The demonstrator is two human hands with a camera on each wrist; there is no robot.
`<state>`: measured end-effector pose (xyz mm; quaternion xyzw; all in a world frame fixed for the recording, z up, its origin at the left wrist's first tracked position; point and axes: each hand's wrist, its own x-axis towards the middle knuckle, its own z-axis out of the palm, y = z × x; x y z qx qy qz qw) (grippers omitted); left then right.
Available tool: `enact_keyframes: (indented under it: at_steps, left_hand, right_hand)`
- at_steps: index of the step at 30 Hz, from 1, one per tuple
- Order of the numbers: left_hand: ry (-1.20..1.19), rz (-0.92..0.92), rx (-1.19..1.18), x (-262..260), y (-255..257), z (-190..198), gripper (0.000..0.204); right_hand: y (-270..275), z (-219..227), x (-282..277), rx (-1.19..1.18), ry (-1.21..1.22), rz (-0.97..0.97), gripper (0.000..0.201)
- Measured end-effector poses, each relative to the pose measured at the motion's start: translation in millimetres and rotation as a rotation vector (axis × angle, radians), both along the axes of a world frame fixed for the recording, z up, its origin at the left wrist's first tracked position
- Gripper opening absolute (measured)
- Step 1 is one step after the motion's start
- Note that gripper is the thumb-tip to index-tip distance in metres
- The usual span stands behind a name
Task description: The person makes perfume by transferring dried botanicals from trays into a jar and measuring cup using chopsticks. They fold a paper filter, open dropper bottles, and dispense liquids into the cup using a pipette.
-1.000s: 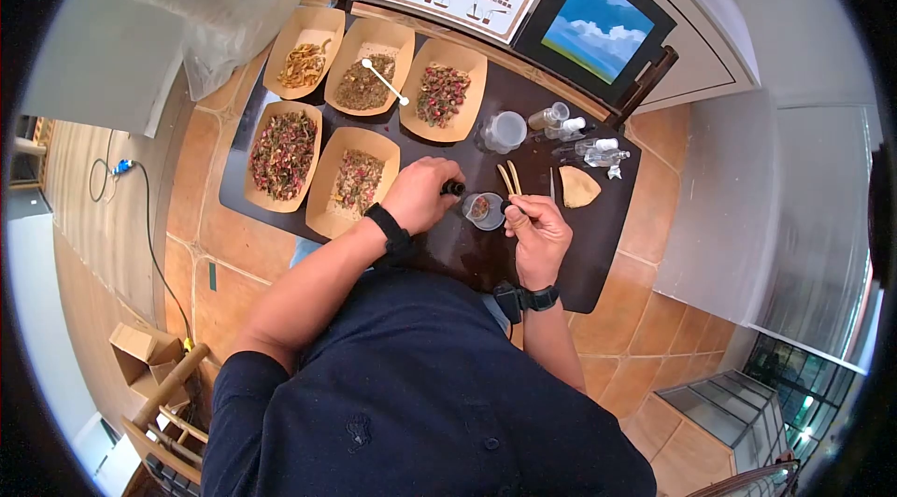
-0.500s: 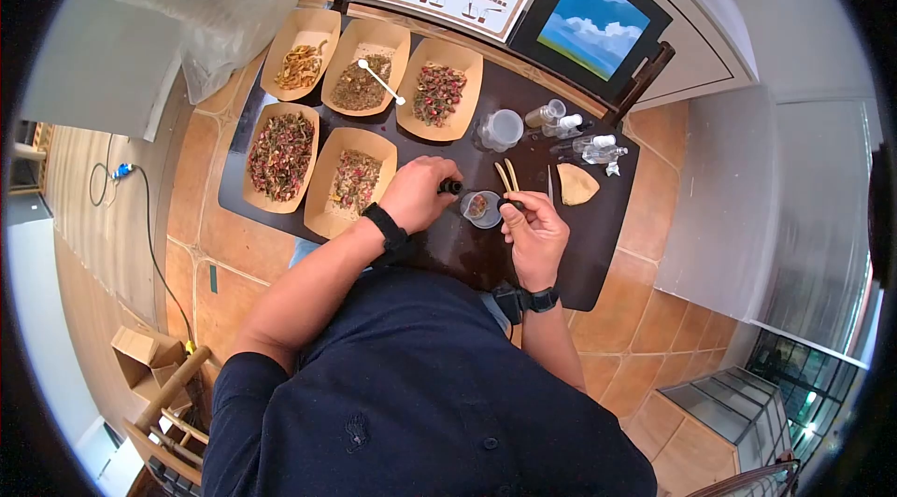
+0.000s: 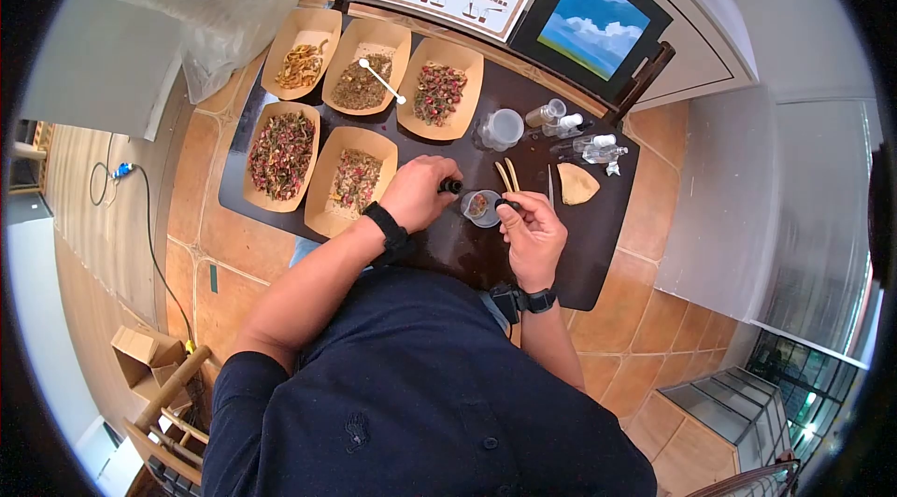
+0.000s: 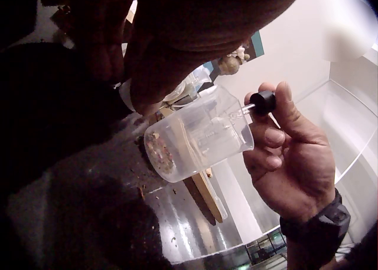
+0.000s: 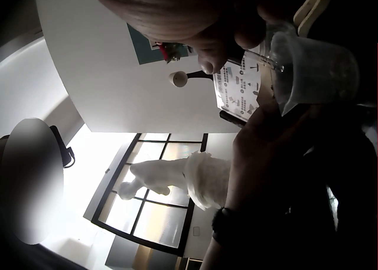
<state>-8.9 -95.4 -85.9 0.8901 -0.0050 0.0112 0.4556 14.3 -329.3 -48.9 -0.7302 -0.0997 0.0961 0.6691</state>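
Note:
A clear plastic beaker (image 3: 481,208) stands on the dark table between the two hands, with dried petals (image 4: 159,152) at its bottom. My right hand (image 3: 535,235) pinches the black bulb (image 4: 263,102) of a dropper between thumb and fingers. Its glass tube (image 5: 269,60) reaches over the mouth of the beaker. On the beaker's other side, my left hand (image 3: 420,191) grips a small dark bottle (image 3: 450,186), mostly hidden by the fingers.
Several paper trays (image 3: 313,207) of dried flowers fill the left side, one with a white spoon (image 3: 381,81) across it. Behind the beaker are wooden tweezers (image 3: 507,175), a plastic cup (image 3: 502,129) and small bottles (image 3: 598,149). A tan wedge-shaped piece (image 3: 577,184) lies right.
The right hand has shifted very slightly left with the dropper, staying by the beaker's rim. The left hand keeps its hold on the dark bottle.

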Motion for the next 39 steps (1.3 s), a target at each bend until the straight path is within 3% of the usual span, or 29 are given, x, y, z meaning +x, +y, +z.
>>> enact_keyframes:
  at_steps: [13, 39]
  left_hand:
    - [0.01, -0.004, -0.025, 0.2, 0.4, 4.0, 0.034]
    - [-0.005, -0.004, -0.008, 0.8, 0.3, 1.0, 0.034]
  right_hand:
    - [-1.7, -5.6, -1.4, 0.057, -0.097, -0.029, 0.012]
    - [-2.3, -6.1, 0.2, 0.068, -0.091, -0.02, 0.013]
